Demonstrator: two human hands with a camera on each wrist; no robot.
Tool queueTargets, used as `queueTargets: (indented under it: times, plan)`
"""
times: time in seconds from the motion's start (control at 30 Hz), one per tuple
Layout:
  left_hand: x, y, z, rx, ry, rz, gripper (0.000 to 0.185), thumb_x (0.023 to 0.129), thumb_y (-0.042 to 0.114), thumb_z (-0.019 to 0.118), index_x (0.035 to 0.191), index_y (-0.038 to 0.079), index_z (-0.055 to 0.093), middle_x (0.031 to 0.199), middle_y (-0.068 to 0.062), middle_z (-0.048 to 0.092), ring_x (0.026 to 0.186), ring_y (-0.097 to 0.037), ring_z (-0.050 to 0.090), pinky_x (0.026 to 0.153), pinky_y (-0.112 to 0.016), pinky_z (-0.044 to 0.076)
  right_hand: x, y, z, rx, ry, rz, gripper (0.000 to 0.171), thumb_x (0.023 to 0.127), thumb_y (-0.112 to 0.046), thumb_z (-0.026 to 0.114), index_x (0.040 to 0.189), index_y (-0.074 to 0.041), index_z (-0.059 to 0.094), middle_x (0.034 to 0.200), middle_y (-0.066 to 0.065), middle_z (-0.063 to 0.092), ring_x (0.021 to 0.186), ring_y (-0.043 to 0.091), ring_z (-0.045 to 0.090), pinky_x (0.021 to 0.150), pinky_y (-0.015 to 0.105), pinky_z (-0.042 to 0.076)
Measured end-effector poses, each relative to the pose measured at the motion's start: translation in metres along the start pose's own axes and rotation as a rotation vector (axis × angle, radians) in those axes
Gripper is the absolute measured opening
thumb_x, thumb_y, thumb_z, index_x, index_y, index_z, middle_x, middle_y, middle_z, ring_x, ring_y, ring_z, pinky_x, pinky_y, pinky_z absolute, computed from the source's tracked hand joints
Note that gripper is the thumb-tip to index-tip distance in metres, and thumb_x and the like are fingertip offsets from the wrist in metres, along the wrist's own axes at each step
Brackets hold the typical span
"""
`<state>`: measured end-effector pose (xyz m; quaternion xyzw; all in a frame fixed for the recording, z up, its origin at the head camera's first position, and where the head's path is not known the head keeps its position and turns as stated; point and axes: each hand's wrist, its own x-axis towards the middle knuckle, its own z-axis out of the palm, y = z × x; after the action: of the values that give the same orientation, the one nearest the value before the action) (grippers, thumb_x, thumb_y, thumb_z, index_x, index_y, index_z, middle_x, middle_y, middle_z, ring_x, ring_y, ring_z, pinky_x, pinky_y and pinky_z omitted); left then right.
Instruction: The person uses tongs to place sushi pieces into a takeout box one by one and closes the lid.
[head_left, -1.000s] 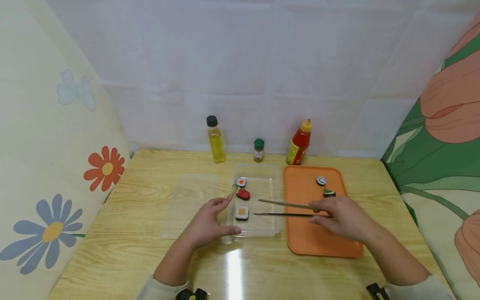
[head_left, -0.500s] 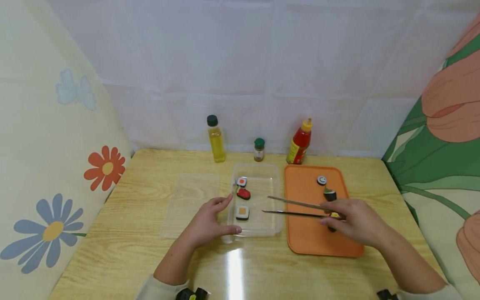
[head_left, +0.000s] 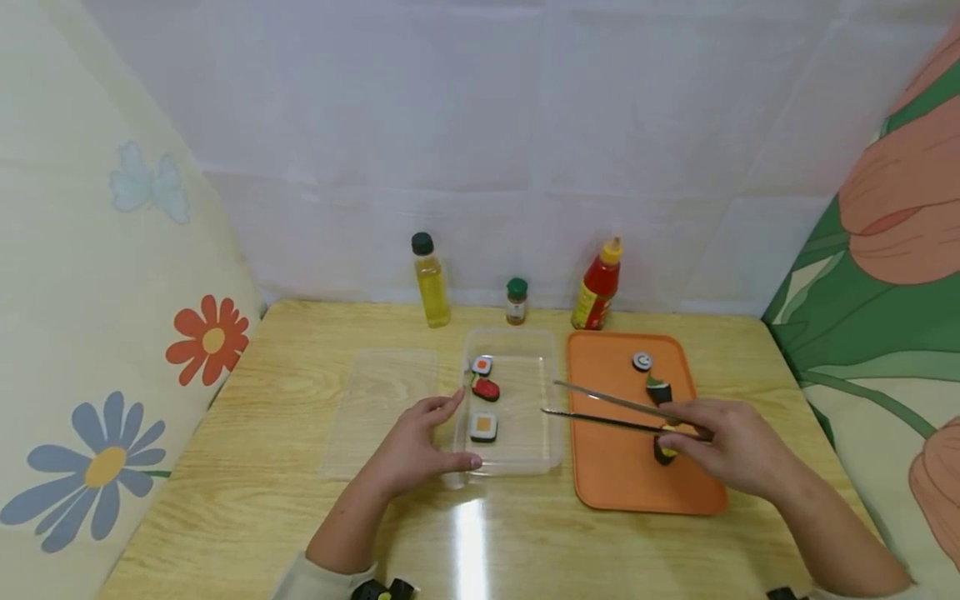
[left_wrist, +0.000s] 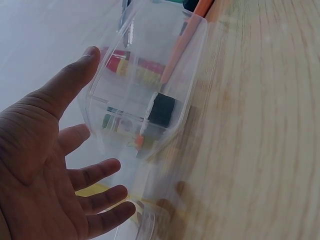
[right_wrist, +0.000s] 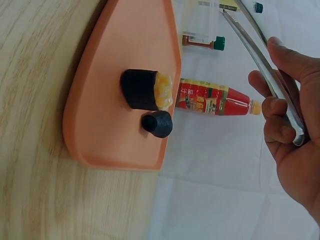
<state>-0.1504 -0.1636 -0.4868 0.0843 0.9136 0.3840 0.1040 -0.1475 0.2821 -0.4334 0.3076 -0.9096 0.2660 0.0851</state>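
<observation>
My right hand (head_left: 738,442) grips a pair of long metal tongs (head_left: 615,408), also seen in the right wrist view (right_wrist: 265,65). The arms of the tongs stand apart, with nothing between the tips, between container and tray. On the orange tray (head_left: 622,487) lie a round sushi roll piece (head_left: 642,362), a dark cone-shaped hand roll (head_left: 659,390) and a yellow-topped sushi piece (right_wrist: 142,90). My left hand (head_left: 416,446) is at the left side of a clear plastic container (head_left: 525,467), fingers spread. Inside are two square sushi pieces (head_left: 483,427) and a red-topped piece (head_left: 486,389).
A clear lid (head_left: 382,408) lies flat left of the container. Along the back stand an oil bottle (head_left: 432,287), a small green-capped jar (head_left: 517,302) and a red sauce bottle (head_left: 598,287). White cloth hangs behind the wooden table (head_left: 247,450).
My right hand has moved rightward with the tongs, and their tips have drawn back toward the tray. The yellow-topped sushi piece has come into sight below that hand. My left hand stays put.
</observation>
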Motion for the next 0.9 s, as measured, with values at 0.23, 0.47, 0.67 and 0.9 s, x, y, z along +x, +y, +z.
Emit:
queueTargets:
  times: [0.23,0.47,0.67,0.9]
  plan:
    - [-0.001,-0.002,0.001,-0.001,0.003,-0.004,0.106,0.071,0.058,0.091,0.160,0.029,0.042,0.157,-0.017,0.043,0.145,-0.044,0.038,0.115,-0.064,0.033,-0.010,0.009,-0.002,-0.009,0.049,0.000,0.039,0.082,-0.014,0.089,0.119,-0.008,0.078,0.089,-0.011,0.071,0.059,-0.006,0.046,0.051,0.016,0.041]
    - [-0.002,-0.002,0.001,-0.012,0.002,0.003,0.106,0.071,0.057,0.091,0.160,0.028,0.042,0.157,-0.017,0.043,0.145,-0.044,0.038,0.114,-0.065,0.034,-0.017,0.020,-0.005,-0.033,0.086,0.029,0.040,0.081,-0.013,0.089,0.119,-0.008,0.079,0.093,-0.003,0.075,0.054,-0.006,0.039,0.048,0.017,0.037]
    - [-0.001,-0.002,0.001,-0.008,0.002,0.005,0.106,0.071,0.057,0.091,0.160,0.028,0.042,0.157,-0.016,0.043,0.145,-0.044,0.038,0.114,-0.065,0.033,-0.019,0.030,-0.006,-0.076,0.118,0.024,0.042,0.077,-0.014,0.092,0.115,-0.005,0.079,0.085,-0.008,0.071,0.056,-0.006,0.037,0.049,0.015,0.033]
    - [0.000,-0.002,0.001,-0.003,0.003,0.017,0.106,0.071,0.058,0.091,0.160,0.029,0.042,0.157,-0.017,0.043,0.144,-0.044,0.039,0.114,-0.064,0.034,-0.021,0.040,-0.007,-0.091,0.128,0.039,0.039,0.078,-0.012,0.091,0.114,-0.004,0.080,0.089,-0.002,0.075,0.055,-0.005,0.039,0.048,0.015,0.035]
